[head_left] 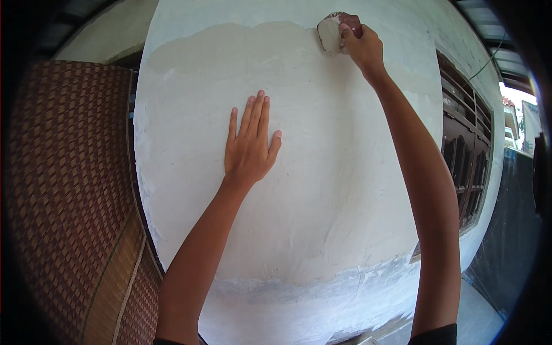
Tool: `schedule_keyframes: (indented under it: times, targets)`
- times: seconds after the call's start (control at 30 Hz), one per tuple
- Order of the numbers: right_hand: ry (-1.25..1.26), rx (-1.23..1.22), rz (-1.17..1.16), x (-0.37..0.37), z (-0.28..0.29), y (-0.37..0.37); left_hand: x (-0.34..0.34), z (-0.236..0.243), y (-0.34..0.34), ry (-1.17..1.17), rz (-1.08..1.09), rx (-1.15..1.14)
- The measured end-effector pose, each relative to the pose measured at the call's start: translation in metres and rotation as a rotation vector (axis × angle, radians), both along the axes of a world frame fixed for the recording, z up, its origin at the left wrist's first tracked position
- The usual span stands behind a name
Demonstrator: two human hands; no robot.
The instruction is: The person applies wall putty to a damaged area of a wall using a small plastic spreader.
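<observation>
My right hand (pixel 363 50) is raised high, its fingers closed around a small reddish-brown hand tool (pixel 330 35) with a pale, plaster-coated face. Its exact kind does not show. The tool meets the wall near the upper edge of a greyer, smoothed patch (pixel 230 43). Lower and to the left, my left hand (pixel 250 141) lies flat on the off-white plastered wall (pixel 310 190), fingers stretched out, thumb spread, holding nothing. The patch has a wavy top edge, and faint streaks run down the wall below it.
A woven brown mat or screen (pixel 69 190) stands along the wall's left edge. To the right is a dark wooden window with slats (pixel 467 138), with a dark panel (pixel 506 230) beyond it. A thin cable (pixel 489 59) hangs at the upper right, beneath the roof.
</observation>
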State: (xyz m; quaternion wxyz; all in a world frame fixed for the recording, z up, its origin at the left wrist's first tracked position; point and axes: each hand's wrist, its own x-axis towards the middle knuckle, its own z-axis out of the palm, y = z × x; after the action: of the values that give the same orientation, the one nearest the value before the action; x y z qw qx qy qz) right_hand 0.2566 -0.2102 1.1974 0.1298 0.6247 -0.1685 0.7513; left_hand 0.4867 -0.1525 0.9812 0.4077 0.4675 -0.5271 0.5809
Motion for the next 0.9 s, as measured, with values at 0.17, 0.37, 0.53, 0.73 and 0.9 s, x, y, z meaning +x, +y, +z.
schedule_keyframes:
  times: [0.17,0.37,0.53,0.73,0.9]
  targets:
    - [0.024,0.044,0.087,0.011,0.017,-0.008,-0.001,0.0,0.001,-0.016,-0.009,-0.009]
    - [0.054,0.111,0.183,0.029,0.015,-0.016,0.001,0.001,-0.001,-0.008,0.011,-0.004]
    - [-0.138,0.192,0.08,0.006,0.023,-0.042,0.0,0.001,-0.001,-0.013,0.016,0.011]
    - [-0.361,0.193,0.169,-0.037,0.026,-0.066,0.001,-0.001,-0.001,-0.007,0.046,0.002]
    - [-0.077,0.002,0.33,-0.022,0.039,-0.083,-0.008,0.002,-0.003,-0.025,0.019,0.003]
